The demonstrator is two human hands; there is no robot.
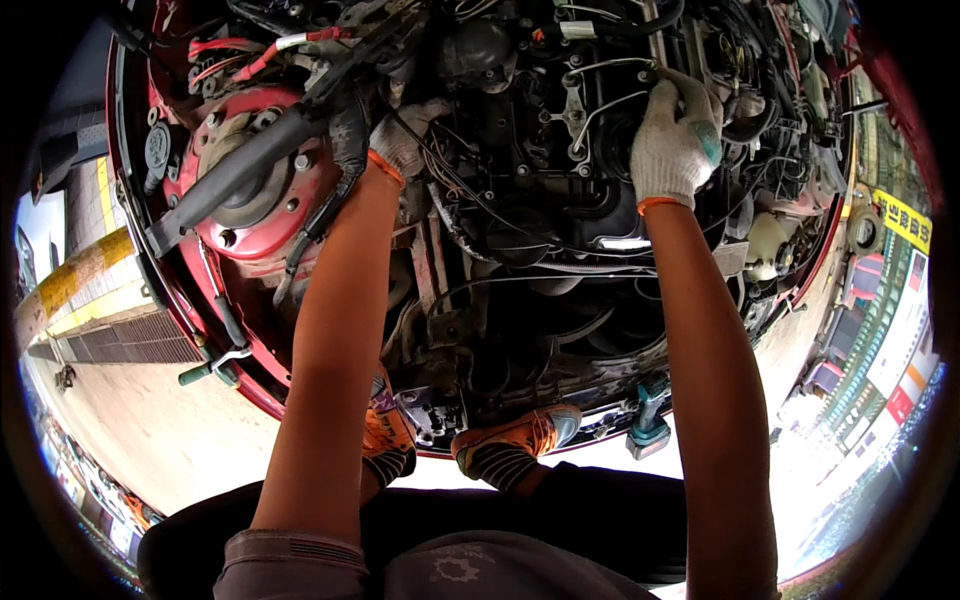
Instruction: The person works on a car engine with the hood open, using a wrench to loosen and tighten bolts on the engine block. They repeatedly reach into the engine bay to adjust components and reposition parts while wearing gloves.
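Open red car engine bay w/ dark, grimy engine block fills most of the view; both hands work inside it, arms coming up from the lower edge. Just left of the left grip sits the round red strut tower top w/ bolts around it, and a long black bar-shaped part lies slanted across it. Left hand, in a dirty white knit glove w/ orange cuff, is buried among thick black corrugated hoses and thin black wires; fingers hidden, so can't tell what that grip holds or how wide it is. Right hand, same glove type w/ a teal patch, is curled narrow over a black engine part near thin metal pipes; what exactly it clamps can't be made out. Right of the right grip: a pale plastic fluid reservoir. Well below both grips, at the bay's front edge: two orange-and-grey shoes w/ striped socks, and just right of them a teal-and-black cordless power tool. Left of the left arm, lower down, a small green-handled tool pokes out at the bay rim.
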